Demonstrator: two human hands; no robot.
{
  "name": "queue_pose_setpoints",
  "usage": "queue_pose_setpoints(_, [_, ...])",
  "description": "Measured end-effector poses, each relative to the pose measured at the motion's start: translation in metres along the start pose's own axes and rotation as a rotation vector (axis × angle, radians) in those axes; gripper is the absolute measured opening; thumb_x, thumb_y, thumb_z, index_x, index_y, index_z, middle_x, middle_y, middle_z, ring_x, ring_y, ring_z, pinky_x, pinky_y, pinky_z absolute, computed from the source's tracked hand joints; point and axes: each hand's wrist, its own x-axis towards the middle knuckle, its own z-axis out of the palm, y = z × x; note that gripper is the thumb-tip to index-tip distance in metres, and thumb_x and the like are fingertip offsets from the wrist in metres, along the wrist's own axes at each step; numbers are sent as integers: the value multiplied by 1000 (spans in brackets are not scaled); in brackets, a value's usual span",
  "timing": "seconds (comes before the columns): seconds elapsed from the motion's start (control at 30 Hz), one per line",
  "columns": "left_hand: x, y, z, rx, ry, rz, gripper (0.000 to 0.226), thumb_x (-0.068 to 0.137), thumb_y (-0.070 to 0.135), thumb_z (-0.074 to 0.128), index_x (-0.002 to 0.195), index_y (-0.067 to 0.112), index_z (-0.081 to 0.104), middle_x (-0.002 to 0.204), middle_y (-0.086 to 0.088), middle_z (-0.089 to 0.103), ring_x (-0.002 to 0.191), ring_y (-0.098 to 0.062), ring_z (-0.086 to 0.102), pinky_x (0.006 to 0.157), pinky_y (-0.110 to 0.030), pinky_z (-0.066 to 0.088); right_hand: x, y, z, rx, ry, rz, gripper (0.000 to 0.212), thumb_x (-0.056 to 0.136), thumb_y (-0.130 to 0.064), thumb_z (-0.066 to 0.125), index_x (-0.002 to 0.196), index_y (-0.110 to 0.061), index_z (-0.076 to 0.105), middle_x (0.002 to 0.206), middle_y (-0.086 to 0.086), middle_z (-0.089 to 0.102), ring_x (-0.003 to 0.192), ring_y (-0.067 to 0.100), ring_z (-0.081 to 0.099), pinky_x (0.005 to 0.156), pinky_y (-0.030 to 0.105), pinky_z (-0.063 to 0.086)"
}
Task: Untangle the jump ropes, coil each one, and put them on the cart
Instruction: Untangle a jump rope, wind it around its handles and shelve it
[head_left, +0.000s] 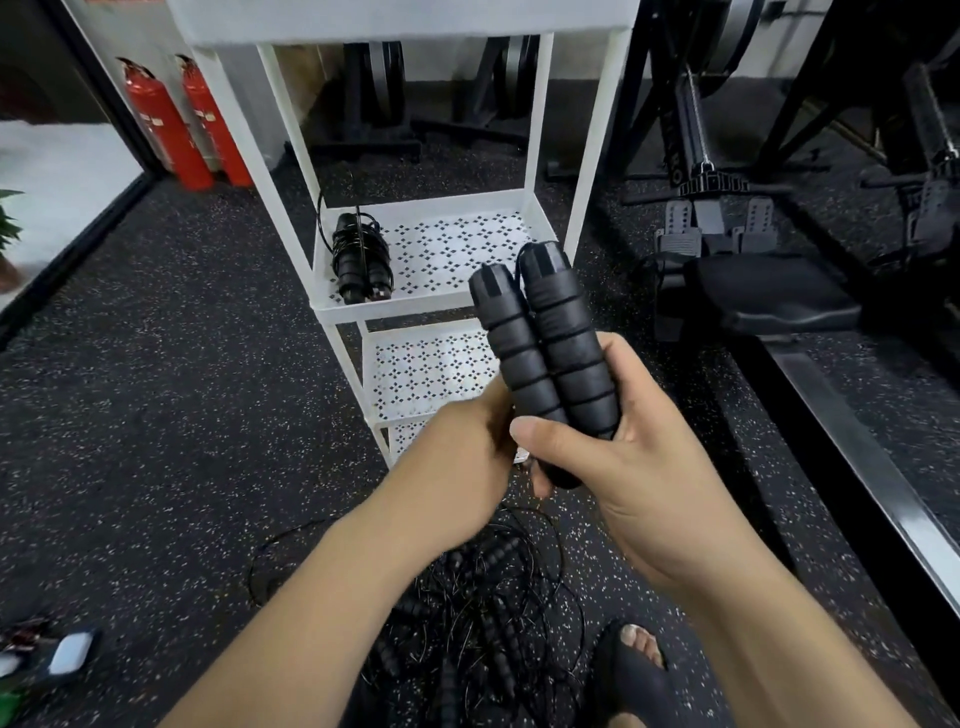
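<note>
Two black ribbed jump-rope handles (545, 348) stand side by side, upright, in front of the white cart (410, 306). My right hand (618, 447) grips their lower ends, thumb across the front. My left hand (467, 457) is closed against the handles' lower left side; what its fingers hold is hidden. A coiled black jump rope (361, 257) lies on the left of the cart's middle shelf. On the floor below my arms sits a tangled pile of black ropes and handles (483, 618).
Two red fire extinguishers (176, 124) stand at the back left by a glass wall. A rowing machine (727, 249) and black gym frames fill the right. My sandalled foot (639, 660) is beside the tangle. Small items (57, 654) lie bottom left.
</note>
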Motion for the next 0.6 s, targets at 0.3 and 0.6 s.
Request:
queue_pose_setpoints(0.3, [-20,9,4,0,-250,-105,38,86,-7,44,68,21,61,55,20,62,53,-7,49,57,-33,42,-3,-1,-2,77,-85,150,37,98,7,65,125,-9,46,108,21,74,69,36,67,49,36,50])
queue_pose_setpoints(0.6, [-26,21,6,185,-273,-5,13,114,39,43,103,38,51,84,5,66,71,-16,65,73,-43,57,10,-1,-33,-491,55,-30,74,94,-7,74,149,-46,45,113,0,76,74,38,74,58,46,58])
